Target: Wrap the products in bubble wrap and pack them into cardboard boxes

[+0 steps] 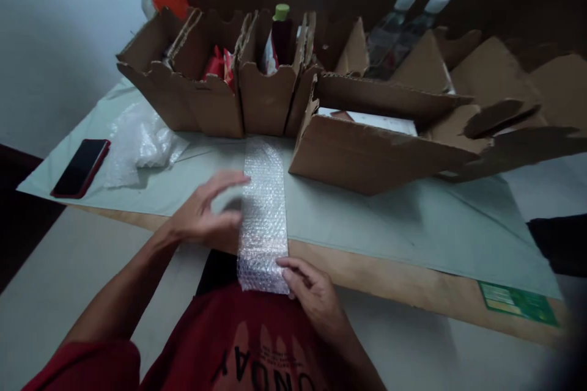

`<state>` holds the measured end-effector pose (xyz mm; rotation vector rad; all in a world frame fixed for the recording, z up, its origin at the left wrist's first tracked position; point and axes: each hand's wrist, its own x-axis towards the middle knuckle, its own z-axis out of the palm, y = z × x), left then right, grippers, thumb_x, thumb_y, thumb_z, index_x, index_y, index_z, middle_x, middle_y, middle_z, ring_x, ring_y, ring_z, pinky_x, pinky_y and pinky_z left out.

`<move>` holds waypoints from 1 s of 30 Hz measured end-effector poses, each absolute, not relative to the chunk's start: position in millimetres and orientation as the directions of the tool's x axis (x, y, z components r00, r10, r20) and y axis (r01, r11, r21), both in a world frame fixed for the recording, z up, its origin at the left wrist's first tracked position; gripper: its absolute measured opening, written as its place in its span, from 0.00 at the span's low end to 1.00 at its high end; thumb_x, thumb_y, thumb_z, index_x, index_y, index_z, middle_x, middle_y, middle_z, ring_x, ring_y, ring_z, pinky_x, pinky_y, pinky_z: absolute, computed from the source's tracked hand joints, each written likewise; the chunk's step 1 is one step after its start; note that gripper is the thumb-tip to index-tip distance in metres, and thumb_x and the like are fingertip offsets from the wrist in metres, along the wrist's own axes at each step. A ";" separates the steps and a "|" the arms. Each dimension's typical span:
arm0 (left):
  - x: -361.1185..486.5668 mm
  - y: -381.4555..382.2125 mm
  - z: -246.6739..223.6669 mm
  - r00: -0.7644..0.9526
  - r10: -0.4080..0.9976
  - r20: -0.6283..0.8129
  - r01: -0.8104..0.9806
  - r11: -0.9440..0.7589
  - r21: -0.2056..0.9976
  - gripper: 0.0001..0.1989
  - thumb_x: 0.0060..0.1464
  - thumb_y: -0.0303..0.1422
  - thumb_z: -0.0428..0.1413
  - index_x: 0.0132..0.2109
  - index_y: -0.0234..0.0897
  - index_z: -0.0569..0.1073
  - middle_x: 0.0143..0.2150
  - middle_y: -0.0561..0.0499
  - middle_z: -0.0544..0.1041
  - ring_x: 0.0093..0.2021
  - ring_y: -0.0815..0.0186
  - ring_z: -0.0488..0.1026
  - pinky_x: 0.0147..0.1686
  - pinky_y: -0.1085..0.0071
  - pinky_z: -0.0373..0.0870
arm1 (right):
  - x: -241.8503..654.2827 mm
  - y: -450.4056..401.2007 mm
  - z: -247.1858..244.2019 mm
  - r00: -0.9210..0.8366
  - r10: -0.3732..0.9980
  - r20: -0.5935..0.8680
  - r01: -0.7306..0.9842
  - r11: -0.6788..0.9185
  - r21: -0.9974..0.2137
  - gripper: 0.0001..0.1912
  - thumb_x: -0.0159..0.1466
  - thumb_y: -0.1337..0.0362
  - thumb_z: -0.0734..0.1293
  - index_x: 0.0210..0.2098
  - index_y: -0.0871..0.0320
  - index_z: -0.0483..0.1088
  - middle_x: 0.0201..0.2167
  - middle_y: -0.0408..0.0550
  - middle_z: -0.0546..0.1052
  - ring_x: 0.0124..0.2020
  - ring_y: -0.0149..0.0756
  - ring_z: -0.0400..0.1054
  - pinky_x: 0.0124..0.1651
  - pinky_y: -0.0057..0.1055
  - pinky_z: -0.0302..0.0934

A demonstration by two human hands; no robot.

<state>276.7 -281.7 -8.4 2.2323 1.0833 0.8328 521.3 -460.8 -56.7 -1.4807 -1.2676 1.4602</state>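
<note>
A long strip of bubble wrap [265, 201] runs from the cardboard boxes across the table and over its front edge, close to my body. My right hand [314, 296] pinches the right side of the strip at its near end, thumb and fingers closed on it. To the left of the strip, my left hand [208, 208] hovers with thumb and fingers apart, slightly blurred. Its fingertips are at the strip's left edge; whether they touch it I cannot tell.
A crumpled heap of bubble wrap [144, 140] lies on the left, beside a phone [81, 168] with a red case. Several cardboard boxes [266, 101] line the back, some holding packets and a bottle [281, 36]. Clear bottles [389, 30] stand behind. A green card [518, 303] lies at the front right edge.
</note>
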 end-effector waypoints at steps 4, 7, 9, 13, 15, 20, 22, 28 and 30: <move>245.1 -374.7 1.9 0.771 0.631 0.092 0.301 -0.488 0.820 0.45 0.56 0.56 0.62 0.73 0.48 0.57 0.73 0.40 0.63 0.75 0.44 0.55 0.69 0.42 0.61 | 524.9 -452.4 -46.1 -0.125 0.898 -0.421 -0.169 -0.437 -0.883 0.21 0.67 0.46 0.68 0.47 0.56 0.79 0.23 0.43 0.76 0.23 0.29 0.67 0.31 0.28 0.63; 257.9 -400.8 -11.2 0.706 0.694 0.143 0.336 -0.505 0.795 0.41 0.61 0.37 0.62 0.75 0.49 0.52 0.71 0.41 0.67 0.73 0.49 0.59 0.68 0.44 0.64 | 519.2 -435.0 -39.7 -0.131 0.893 -0.431 -0.400 -0.445 -0.801 0.22 0.65 0.45 0.70 0.47 0.57 0.77 0.29 0.49 0.80 0.29 0.34 0.74 0.29 0.27 0.64; 273.5 -393.6 -25.6 0.564 0.808 0.171 0.415 -0.457 0.787 0.33 0.63 0.29 0.56 0.72 0.47 0.58 0.60 0.43 0.76 0.62 0.55 0.72 0.60 0.53 0.73 | 515.4 -423.2 -38.6 -0.130 0.893 -0.430 -0.468 -0.438 -0.768 0.24 0.64 0.45 0.71 0.48 0.57 0.76 0.35 0.53 0.81 0.34 0.38 0.77 0.27 0.27 0.64; 292.0 -354.3 -49.9 0.261 0.963 0.069 0.596 -0.217 0.773 0.27 0.61 0.28 0.55 0.67 0.41 0.67 0.40 0.51 0.80 0.37 0.65 0.76 0.43 0.65 0.76 | 518.5 -413.0 -41.1 -0.007 0.930 -0.369 -0.334 -0.350 -0.875 0.27 0.68 0.49 0.68 0.62 0.53 0.67 0.40 0.50 0.81 0.30 0.34 0.74 0.27 0.29 0.66; 293.6 -338.8 -58.9 0.240 0.970 0.037 0.653 -0.189 0.733 0.29 0.58 0.28 0.57 0.67 0.39 0.66 0.36 0.53 0.79 0.35 0.65 0.74 0.42 0.65 0.75 | 523.8 -412.8 -42.7 0.073 0.976 -0.207 -0.045 -0.204 -0.978 0.24 0.70 0.54 0.67 0.63 0.51 0.66 0.38 0.47 0.81 0.31 0.34 0.73 0.33 0.32 0.70; 294.6 -329.5 -71.7 0.271 0.954 0.132 0.731 -0.293 0.616 0.32 0.57 0.27 0.58 0.68 0.39 0.64 0.35 0.53 0.78 0.34 0.64 0.73 0.42 0.64 0.73 | 527.1 -398.6 -51.1 -0.250 0.927 0.281 0.668 0.375 -0.643 0.20 0.67 0.67 0.68 0.59 0.54 0.73 0.59 0.57 0.76 0.60 0.50 0.70 0.59 0.51 0.67; 294.0 -335.4 -68.2 0.266 0.937 0.228 0.740 -0.350 0.575 0.31 0.59 0.28 0.58 0.69 0.40 0.63 0.37 0.51 0.78 0.37 0.61 0.74 0.43 0.62 0.74 | 524.5 -388.6 -55.4 -0.380 0.878 0.290 0.730 0.478 -0.489 0.18 0.68 0.70 0.66 0.56 0.56 0.75 0.64 0.58 0.73 0.65 0.53 0.65 0.60 0.53 0.66; 284.6 -371.5 -43.9 0.452 0.807 0.381 0.607 -0.591 0.531 0.28 0.63 0.33 0.59 0.68 0.43 0.63 0.54 0.42 0.77 0.53 0.53 0.74 0.52 0.54 0.71 | 522.1 -375.8 -49.0 -0.466 0.859 0.214 0.645 0.495 -0.582 0.15 0.74 0.69 0.60 0.51 0.53 0.78 0.49 0.51 0.83 0.51 0.42 0.76 0.53 0.43 0.67; 284.1 -375.9 -44.1 0.469 0.800 0.374 0.597 -0.599 0.533 0.24 0.64 0.28 0.55 0.66 0.42 0.66 0.44 0.46 0.80 0.44 0.57 0.75 0.47 0.58 0.71 | 521.7 -374.1 -43.2 -0.463 0.872 0.161 0.621 0.448 -0.643 0.14 0.74 0.68 0.60 0.50 0.53 0.77 0.45 0.48 0.84 0.45 0.39 0.77 0.50 0.39 0.68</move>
